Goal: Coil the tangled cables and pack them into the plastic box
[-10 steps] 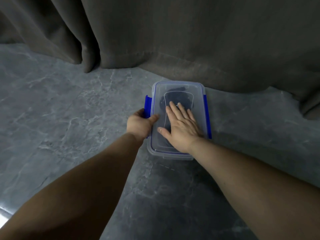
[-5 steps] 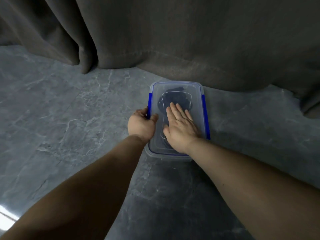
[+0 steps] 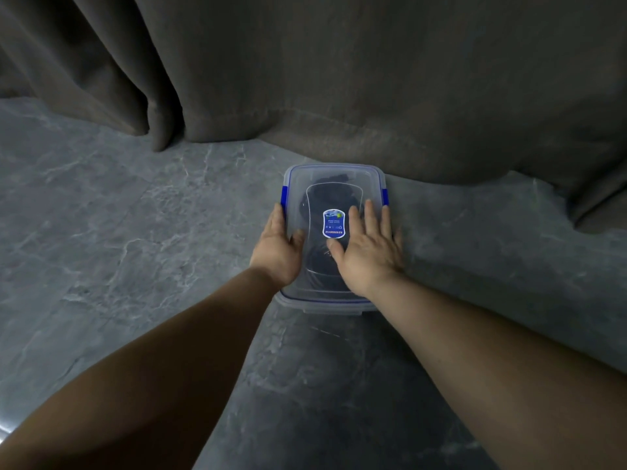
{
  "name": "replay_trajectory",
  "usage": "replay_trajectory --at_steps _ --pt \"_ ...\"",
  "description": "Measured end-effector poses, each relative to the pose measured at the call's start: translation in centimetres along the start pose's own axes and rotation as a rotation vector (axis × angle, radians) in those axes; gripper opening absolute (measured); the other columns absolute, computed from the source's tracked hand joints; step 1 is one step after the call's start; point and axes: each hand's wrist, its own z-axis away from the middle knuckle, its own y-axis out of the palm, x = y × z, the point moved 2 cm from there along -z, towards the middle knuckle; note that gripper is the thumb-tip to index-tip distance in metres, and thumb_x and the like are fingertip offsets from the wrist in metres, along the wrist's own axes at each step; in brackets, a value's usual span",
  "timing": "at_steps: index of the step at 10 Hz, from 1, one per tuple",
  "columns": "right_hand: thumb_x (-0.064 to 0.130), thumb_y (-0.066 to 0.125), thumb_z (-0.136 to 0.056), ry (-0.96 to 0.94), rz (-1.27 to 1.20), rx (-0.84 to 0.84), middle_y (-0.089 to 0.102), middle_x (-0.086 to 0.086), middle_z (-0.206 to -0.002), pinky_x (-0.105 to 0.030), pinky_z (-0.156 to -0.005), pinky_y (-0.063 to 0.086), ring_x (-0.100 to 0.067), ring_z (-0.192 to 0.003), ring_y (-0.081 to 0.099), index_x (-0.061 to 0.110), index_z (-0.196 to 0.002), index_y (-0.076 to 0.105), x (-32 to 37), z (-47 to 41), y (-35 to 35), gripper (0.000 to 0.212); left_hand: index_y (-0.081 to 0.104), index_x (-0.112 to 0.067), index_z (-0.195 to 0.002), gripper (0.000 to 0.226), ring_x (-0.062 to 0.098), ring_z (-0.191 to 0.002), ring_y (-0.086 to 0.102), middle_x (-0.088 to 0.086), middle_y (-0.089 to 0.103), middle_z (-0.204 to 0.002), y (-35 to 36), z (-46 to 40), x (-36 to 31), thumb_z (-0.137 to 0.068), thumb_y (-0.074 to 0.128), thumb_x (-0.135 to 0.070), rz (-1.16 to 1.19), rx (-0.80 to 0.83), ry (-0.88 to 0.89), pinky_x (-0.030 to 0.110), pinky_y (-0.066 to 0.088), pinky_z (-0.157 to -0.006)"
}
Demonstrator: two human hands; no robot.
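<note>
Right hand [image 3: 368,252] shifted right, curtain [image 3: 339,79] behind box [image 3: 334,305], cables [image 3: 319,266] perhaps inside

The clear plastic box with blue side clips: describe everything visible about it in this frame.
The clear plastic box is rectangular with rounded corners and lies flat on the grey marble-look floor, its far end by the grey curtain. Its transparent lid is on, with a blue sticker at the centre; dark cables show through. Blue clips lie against both long sides. The left hand rests along its left edge; the right hand presses flat on the lid.
</note>
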Motion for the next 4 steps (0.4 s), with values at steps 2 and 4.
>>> replay_trajectory --at_steps 2,4 --pt "0.060 0.026 -0.096 0.004 -0.043 0.001 -0.010 -0.002 -0.162 -0.049 -0.120 0.003 -0.028 -0.148 -0.013 0.021 -0.154 -0.001 -0.2 -0.2 -0.1 0.074 0.001 -0.016 -0.155 0.070 0.023 -0.150 0.006 0.002 0.005 -0.164 -0.1 -0.5 -0.1 -0.101 0.040 -0.038 -0.202 0.034 0.009 0.038 0.010 -0.122" --pt "0.051 0.030 -0.100 -0.116 -0.114 -0.041 -0.011 0.002 -0.162 -0.043 -0.121 0.001 -0.022 -0.149 -0.011 0.024 -0.154 -0.001 -0.5 -0.2 -5.9 0.068 -0.003 -0.023 -0.155 0.072 0.023 -0.150 -0.007 -0.002 -0.004 -0.163 -3.4 -0.5 -5.7 -0.100 0.038 -0.045 -0.394 0.021 0.181 0.043 0.008 -0.122"
